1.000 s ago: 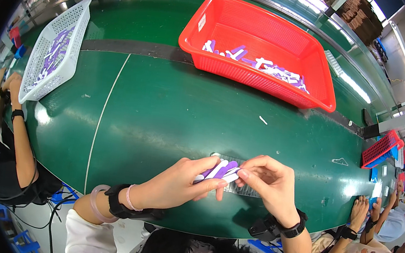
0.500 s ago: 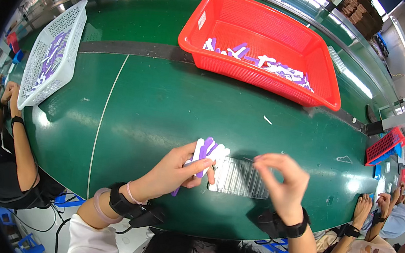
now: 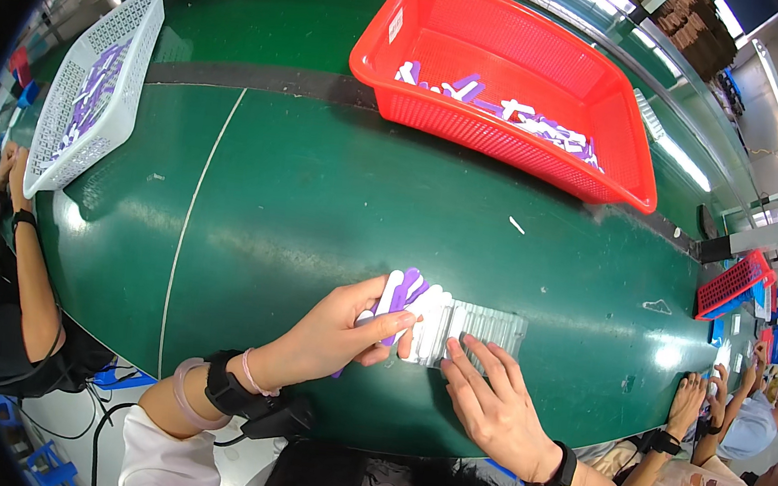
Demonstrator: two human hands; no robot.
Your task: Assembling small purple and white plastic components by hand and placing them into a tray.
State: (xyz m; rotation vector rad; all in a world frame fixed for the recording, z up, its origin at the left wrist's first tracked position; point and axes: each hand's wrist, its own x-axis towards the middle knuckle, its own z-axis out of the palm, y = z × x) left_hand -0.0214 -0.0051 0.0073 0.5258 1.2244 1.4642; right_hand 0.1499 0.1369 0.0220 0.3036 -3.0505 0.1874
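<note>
My left hand (image 3: pixel 342 322) is closed around a bunch of short, flat purple and white strips with rounded ends (image 3: pixel 398 302). These strips overlap the left end of a clear ribbed plastic tray (image 3: pixel 500 327) on the green table. My right hand (image 3: pixel 506 408) lies with outstretched fingers over the front of the tray, its fingertips touching the ribs. I see nothing held in it. What, if anything, sits in the tray's grooves is hard to make out.
A large red basket (image 3: pixel 514 156) with loose purple and white strips stands at the back. At the far left is a white basket (image 3: pixel 124 122) of similar strips. One white strip (image 3: pixel 517 225) lies on the table (image 3: pixel 317 196). Co-workers sit on both sides.
My right hand has come down from its pinch above the tray's right end and moved left, its fingers now straightened on the tray. The left hand keeps its strips.
</note>
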